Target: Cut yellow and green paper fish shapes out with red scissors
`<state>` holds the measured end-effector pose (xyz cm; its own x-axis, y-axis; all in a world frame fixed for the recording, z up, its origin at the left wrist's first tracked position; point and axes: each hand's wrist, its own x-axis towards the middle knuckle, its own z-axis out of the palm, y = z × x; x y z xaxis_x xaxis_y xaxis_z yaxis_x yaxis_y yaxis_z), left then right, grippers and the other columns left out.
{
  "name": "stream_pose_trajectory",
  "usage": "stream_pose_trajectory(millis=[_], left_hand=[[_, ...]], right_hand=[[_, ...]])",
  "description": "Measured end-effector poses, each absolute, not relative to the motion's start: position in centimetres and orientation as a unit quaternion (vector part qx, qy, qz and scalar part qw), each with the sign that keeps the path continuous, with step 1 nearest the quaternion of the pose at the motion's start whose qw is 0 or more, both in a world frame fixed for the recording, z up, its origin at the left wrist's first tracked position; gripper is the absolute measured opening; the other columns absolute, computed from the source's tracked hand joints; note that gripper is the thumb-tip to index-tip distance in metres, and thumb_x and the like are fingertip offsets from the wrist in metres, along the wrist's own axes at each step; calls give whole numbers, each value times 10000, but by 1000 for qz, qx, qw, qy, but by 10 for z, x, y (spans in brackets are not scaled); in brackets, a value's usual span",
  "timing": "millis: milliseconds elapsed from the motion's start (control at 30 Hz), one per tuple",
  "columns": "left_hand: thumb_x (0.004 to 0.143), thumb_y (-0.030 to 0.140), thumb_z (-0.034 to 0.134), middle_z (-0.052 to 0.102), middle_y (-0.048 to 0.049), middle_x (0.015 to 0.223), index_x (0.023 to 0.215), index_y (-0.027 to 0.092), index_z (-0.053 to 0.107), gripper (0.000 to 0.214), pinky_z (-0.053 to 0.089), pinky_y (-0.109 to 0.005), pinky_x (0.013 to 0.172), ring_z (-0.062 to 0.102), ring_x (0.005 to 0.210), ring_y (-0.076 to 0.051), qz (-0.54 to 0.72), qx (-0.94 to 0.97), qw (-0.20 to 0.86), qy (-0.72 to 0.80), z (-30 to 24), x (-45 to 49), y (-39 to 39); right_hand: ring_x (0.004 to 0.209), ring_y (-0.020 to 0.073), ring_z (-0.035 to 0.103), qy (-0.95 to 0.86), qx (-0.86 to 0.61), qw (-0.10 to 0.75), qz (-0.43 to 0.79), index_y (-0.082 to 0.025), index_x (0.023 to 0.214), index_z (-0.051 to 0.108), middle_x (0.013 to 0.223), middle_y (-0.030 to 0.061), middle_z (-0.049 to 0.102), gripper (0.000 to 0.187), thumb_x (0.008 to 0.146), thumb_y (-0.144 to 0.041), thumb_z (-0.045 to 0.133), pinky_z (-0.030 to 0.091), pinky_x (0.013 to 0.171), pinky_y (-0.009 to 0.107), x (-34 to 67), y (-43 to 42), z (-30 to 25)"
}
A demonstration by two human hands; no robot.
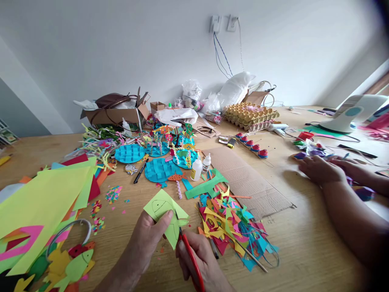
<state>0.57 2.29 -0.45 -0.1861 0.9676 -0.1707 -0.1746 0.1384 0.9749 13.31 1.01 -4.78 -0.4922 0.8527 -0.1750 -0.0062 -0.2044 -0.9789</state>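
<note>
My left hand [148, 235] pinches a piece of light green paper [152, 198] with a fish outline drawn on it in dark pen. In my right hand [199, 251] are red-handled scissors [192, 259], their blades at the paper's right side by the drawn tail. The paper is held above the table, tilted. Right of my hands lies a heap of coloured paper scraps [225, 223]. At the lower left, a cut-out green fish [77, 265] rests on other paper shapes.
Large coloured sheets [45, 198] cover the left side. Ahead are blue discs [159, 170], two glue bottles [196, 169], a black marker [140, 172] and cardboard [243, 178]. Another person's hands [323, 169] work at the right. Boxes and egg trays [249, 115] stand along the wall.
</note>
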Motion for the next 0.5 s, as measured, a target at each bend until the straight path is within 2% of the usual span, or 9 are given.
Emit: stream_pose_trajectory(millis=[233, 500], left_hand=[[683, 273, 666, 637, 22, 641, 734, 174, 637, 115, 460, -240, 634, 538, 615, -141, 552, 333, 563, 517, -5, 5, 23], [697, 270, 659, 612, 39, 622, 697, 181, 602, 105, 442, -231, 591, 526, 592, -131, 543, 329, 577, 514, -6, 1, 22]], right_hand=[[383, 62, 305, -549, -386, 320, 668, -187, 585, 410, 443, -68, 344, 476, 807, -608, 421, 231, 376, 180, 133, 11, -54], [383, 59, 294, -560, -371, 324, 666, -182, 597, 419, 454, -68, 323, 500, 812, -633, 402, 225, 368, 176, 135, 10, -58]])
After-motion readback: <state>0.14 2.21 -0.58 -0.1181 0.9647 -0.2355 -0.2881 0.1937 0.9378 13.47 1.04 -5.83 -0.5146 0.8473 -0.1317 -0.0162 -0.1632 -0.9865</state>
